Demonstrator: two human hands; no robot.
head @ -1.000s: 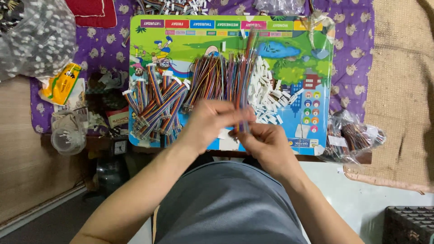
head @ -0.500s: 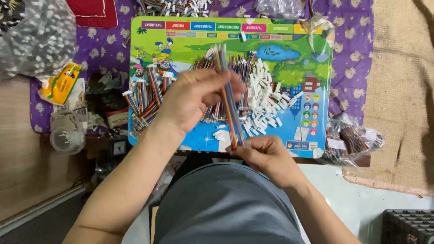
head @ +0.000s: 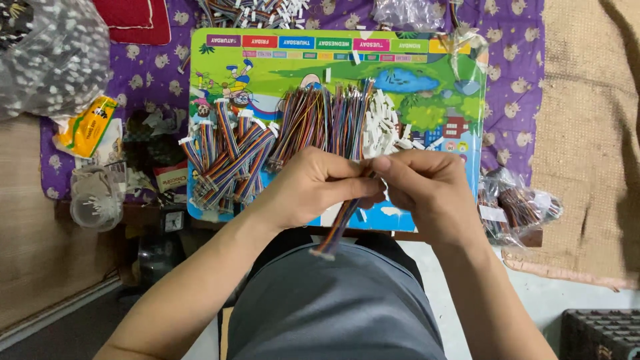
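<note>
My left hand [head: 319,188] and my right hand [head: 427,187] meet over the near edge of a colourful picture board [head: 427,87]. Together they pinch one multicoloured ribbon cable [head: 337,230], whose lower end with a small connector hangs down toward my lap. Just beyond my hands lies a row of loose multicoloured cables [head: 320,123] beside a heap of small white connectors [head: 385,127]. A pile of finished cables with white ends [head: 227,157] lies on the board's left part.
A purple patterned cloth [head: 510,80] covers the table. At the left are a big clear bag of white parts [head: 50,57], a yellow packet [head: 87,127] and a clear plastic cup [head: 97,203]. A bag of cables [head: 520,207] lies at the right.
My left hand came down from above the cable row to meet my right hand. The cable now hangs toward my lap instead of being stretched up over the board.
</note>
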